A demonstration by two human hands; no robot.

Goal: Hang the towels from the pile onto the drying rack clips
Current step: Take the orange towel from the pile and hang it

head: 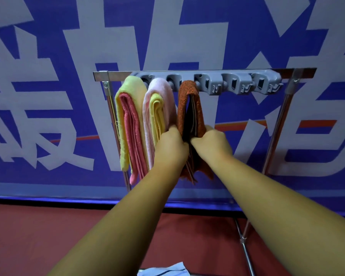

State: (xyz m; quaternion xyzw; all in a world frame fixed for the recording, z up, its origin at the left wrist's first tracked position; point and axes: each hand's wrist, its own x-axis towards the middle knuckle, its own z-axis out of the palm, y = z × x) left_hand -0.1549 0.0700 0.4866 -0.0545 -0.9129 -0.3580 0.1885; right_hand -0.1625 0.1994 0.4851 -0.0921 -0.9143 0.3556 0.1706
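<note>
With a yellow towel (pixel 127 108) and a pink towel (pixel 157 90) hung left of it, the left hand (pixel 172 145) and the right hand (pixel 210 143) grip the rust towel (pixel 187 100) draped just above them, while three clips (pixel 234 83) up to the right are bare and a blue towel (pixel 163 270) lies below.

Three folded towels are hung side by side from the left half of the grey clip bar (pixel 237 82): a yellow towel (pixel 130 85) at the bar's left end, a pale pink towel (pixel 158 86) next, a rust-orange towel (pixel 184 108) nearest its middle.
</note>
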